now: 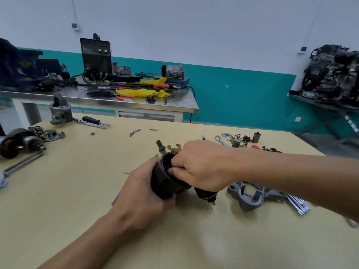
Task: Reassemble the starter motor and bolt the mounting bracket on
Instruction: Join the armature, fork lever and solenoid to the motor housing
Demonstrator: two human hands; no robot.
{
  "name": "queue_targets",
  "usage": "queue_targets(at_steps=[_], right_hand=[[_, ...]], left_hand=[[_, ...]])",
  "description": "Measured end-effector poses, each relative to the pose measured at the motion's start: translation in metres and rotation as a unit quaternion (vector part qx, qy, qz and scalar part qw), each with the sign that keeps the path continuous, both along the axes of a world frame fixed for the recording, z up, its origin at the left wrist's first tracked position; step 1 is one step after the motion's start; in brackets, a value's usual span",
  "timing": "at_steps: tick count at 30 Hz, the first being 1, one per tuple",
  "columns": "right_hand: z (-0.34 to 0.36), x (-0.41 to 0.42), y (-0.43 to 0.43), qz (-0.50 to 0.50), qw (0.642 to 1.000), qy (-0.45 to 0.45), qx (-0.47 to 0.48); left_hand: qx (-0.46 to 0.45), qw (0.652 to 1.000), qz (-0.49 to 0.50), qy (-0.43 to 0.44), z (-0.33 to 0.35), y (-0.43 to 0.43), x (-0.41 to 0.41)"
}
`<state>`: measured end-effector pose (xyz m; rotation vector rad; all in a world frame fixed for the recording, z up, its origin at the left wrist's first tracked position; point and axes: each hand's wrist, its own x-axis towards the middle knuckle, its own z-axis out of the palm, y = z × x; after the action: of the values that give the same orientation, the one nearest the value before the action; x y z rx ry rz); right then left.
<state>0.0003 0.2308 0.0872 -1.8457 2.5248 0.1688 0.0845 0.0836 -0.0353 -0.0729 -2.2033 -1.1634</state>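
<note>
Two grips hold the black starter housing (165, 183) above the counter (77, 191): left grip (139, 195) wraps its barrel, right grip (202, 164) pinches its open rim.

Left hand (143, 199) grips black motor housing (165, 183); right hand (202, 164) holds armature at housing mouth.

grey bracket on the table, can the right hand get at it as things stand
Probably yes: the bracket lies uncovered just beside the right hand, but that hand must first let go of the housing.

Matt black motor housing (165, 181) – dull grey cast-metal bracket (250, 195).
</note>
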Motion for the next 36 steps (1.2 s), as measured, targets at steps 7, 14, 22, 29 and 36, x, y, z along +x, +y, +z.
queue_targets(at_steps=[7,14,22,29,36], right_hand=[[0.006,-0.002,-0.005,-0.031,0.999,-0.012,0.008],[0.003,-0.034,0.033,-0.235,0.941,-0.148,-0.196],[-0.067,-0.013,0.026,-0.237,0.937,-0.169,-0.193],[-0.081,-0.022,0.043,-0.325,0.723,-0.399,-0.461],[-0.068,-0.02,0.055,-0.145,0.616,-0.509,-0.584]], left_hand=[[0.023,1.0,0.003,-0.004,0.0,-0.002,-0.001],[0.098,0.995,0.02,0.002,-0.003,-0.011,-0.004],[0.176,0.984,0.029,-0.011,0.001,-0.009,-0.005],[0.192,0.978,-0.019,-0.083,0.003,-0.014,-0.002],[0.136,0.981,-0.11,-0.082,0.01,0.0,0.0]])
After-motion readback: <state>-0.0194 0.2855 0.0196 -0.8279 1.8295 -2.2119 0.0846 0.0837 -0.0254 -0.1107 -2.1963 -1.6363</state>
